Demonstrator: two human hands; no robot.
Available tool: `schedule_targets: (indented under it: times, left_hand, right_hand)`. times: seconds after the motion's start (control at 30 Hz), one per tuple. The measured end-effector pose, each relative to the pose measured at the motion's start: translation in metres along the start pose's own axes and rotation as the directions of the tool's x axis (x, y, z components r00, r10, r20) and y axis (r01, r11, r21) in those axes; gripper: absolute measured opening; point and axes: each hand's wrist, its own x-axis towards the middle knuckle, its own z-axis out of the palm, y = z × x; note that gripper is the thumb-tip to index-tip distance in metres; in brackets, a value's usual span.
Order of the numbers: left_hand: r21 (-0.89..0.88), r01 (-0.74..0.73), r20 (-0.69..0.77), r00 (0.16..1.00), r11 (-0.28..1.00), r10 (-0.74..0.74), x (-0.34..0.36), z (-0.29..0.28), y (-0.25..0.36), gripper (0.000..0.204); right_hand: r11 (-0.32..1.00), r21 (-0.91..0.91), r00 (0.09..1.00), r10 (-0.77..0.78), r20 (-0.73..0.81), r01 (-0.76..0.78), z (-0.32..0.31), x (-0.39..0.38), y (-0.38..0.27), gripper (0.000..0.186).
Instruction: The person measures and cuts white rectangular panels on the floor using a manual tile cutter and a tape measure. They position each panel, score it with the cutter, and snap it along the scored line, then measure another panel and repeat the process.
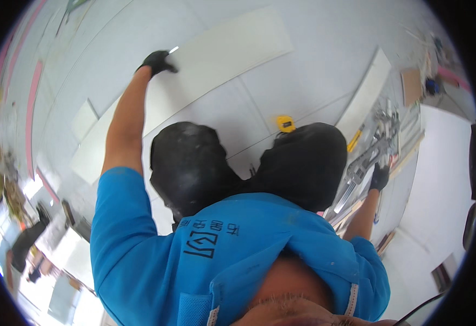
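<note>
A long white board (221, 51) lies on the floor in front of my knees. My left hand (159, 62), in a black glove, is at its far edge with thumb and fingers apart. A small bright white spot beside the fingertips is too small to make out. Off to the right, my black-gloved right hand (380, 177) reaches down into a pile of metal pieces (371, 157) and long strips. Its fingers are mostly hidden, so a grip there cannot be made out. A yellow tape measure (286, 124) rests just beyond my right knee.
A narrow white board (364, 96) lies at the right, with a yellow-handled knife (356, 138) near its lower end. A small white offcut (85, 118) touches or nears the long board. Pink strips (33, 108) lie left. A large white panel (439, 163) is far right.
</note>
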Motion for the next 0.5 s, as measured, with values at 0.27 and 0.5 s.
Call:
schedule_targets:
  times: [0.27,0.5]
  left_hand:
    - [0.101,-0.062,-0.186,0.979,0.993,0.080,-0.020,0.007,0.016,0.053]
    - [0.011,-0.154,-0.259,0.954,0.988,0.151,-0.076,0.013,-0.002,0.049]
  right_hand:
    - [-0.039,0.432,0.001,-0.996,-0.094,0.901,-0.217,-0.058,-0.560,0.073]
    - [-0.286,0.152,-0.316,-0.919,0.237,0.946,-0.175,-0.189,-0.736,0.090]
